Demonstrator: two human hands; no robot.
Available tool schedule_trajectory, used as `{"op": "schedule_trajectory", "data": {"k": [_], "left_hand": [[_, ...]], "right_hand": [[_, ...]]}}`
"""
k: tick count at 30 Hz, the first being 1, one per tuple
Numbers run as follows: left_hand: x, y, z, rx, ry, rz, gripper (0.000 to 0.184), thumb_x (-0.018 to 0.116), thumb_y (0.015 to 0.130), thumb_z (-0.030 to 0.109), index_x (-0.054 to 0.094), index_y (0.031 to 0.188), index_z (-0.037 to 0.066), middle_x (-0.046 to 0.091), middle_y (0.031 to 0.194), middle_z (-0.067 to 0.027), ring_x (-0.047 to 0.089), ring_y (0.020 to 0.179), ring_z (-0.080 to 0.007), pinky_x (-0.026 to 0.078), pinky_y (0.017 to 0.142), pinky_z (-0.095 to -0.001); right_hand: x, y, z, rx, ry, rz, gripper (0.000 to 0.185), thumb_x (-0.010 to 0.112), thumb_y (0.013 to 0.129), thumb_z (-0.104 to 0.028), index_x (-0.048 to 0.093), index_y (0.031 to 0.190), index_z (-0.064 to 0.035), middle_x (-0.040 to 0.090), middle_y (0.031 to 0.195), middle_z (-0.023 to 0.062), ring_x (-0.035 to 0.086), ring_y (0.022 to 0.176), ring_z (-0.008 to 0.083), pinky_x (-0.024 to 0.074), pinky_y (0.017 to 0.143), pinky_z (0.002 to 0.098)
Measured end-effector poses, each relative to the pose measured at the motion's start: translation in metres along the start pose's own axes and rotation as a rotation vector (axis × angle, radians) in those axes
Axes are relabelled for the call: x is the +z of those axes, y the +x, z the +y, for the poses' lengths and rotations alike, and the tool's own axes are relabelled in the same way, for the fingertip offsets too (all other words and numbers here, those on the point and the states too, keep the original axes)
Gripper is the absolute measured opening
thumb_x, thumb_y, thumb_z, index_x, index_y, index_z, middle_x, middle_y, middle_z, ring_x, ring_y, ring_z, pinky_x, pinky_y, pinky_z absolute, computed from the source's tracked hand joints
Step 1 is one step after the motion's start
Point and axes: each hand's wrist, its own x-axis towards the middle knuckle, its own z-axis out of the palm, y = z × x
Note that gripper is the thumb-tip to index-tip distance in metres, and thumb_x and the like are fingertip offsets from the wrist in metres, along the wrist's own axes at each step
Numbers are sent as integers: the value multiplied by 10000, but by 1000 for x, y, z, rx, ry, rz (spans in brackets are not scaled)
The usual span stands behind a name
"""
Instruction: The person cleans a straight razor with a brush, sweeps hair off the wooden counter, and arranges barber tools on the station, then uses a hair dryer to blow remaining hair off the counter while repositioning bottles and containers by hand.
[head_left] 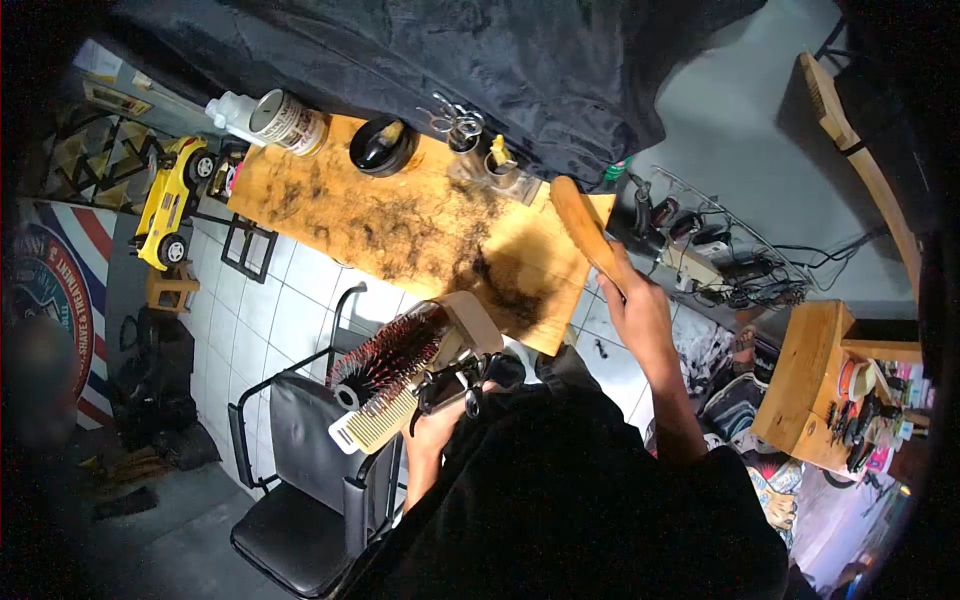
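Observation:
My right hand (638,312) is closed round one end of a long wooden brush (580,222), held over the right end of the wooden counter (390,235). Its bristles do not show from above. In my left hand (432,432), close to my body, is a bundle of hair tools. I make out a round hairbrush (388,362) with dark, red-tipped bristles, a cream comb (378,428), a pale flat-sided tool (472,322) and black-and-metal pieces whose kind I cannot tell. Most of the left fingers are hidden under the bundle. Dark hair clippings (515,300) lie scattered across the counter.
Along the counter's far edge stand a white tub (288,122), a black bowl (382,146) with a brush and a holder with scissors (458,122). A black chair (320,430) is at the lower left. Cords and clippers hang on a rack (715,235) at the right.

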Motion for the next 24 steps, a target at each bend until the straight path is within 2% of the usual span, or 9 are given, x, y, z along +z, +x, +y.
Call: {"op": "schedule_trajectory", "data": {"k": [3,5,7,9,11,12,17,19,24], "left_hand": [[-3,-1,3,84,-87,49,368,825,668,108,671,974,-28,686,947,-111,646,860,-191,524,783,-344],[-1,4,-4,115,-277,65,267,762,717,44,672,949,-54,687,952,-118,655,807,-193,538,750,-325],[-6,9,-12,16,-228,48,318,787,698,94,676,966,-38,691,948,-112,659,795,-186,536,734,-324],[-11,21,-27,44,-154,46,355,810,682,171,685,966,0,696,935,-90,658,802,-179,525,738,-323],[-16,26,-29,132,-47,133,374,825,670,238,694,953,32,698,921,-72,654,818,-175,512,757,-323],[-20,23,-27,104,-54,106,342,814,687,235,696,942,40,698,919,-70,651,839,-185,508,778,-329],[-28,39,-33,151,-192,76,276,804,680,106,694,914,8,687,864,-59,636,776,-156,506,727,-295],[-35,46,-37,218,-264,-9,193,690,792,-35,602,947,-109,671,895,-172,673,802,-228,570,798,-331],[-58,49,-36,252,-270,-79,294,734,771,5,620,1032,-68,668,963,-115,645,850,-157,539,789,-273]], "right_hand": [[13,-17,-23,79,171,-209,475,563,899,-153,437,1352,-85,621,792,266,626,681,422,488,610,471],[44,-34,-28,-196,246,-71,484,565,900,-153,425,1354,-60,605,758,278,624,680,431,487,617,469],[33,-35,-56,-42,323,-331,483,558,906,-159,420,1345,-12,567,1053,311,553,980,452,465,830,429],[36,-36,-55,-41,308,-298,476,534,917,-133,396,1356,-10,577,1047,319,584,952,454,480,816,435],[34,-42,-46,1,340,-90,479,504,934,-118,361,1382,-24,624,966,272,657,785,375,520,707,412],[32,-48,-41,116,408,-79,492,475,948,-110,317,1410,-50,596,803,163,609,588,210,520,555,343],[18,-88,-48,382,645,-113,536,389,986,-146,137,1457,-99,480,707,70,511,518,123,499,446,292],[41,-109,-52,468,722,-64,530,381,992,-141,131,1457,-96,424,698,35,455,499,95,485,424,275],[90,-116,-77,493,861,40,559,335,1002,-123,16,1459,-87,440,729,53,453,494,105,450,388,245]]}}
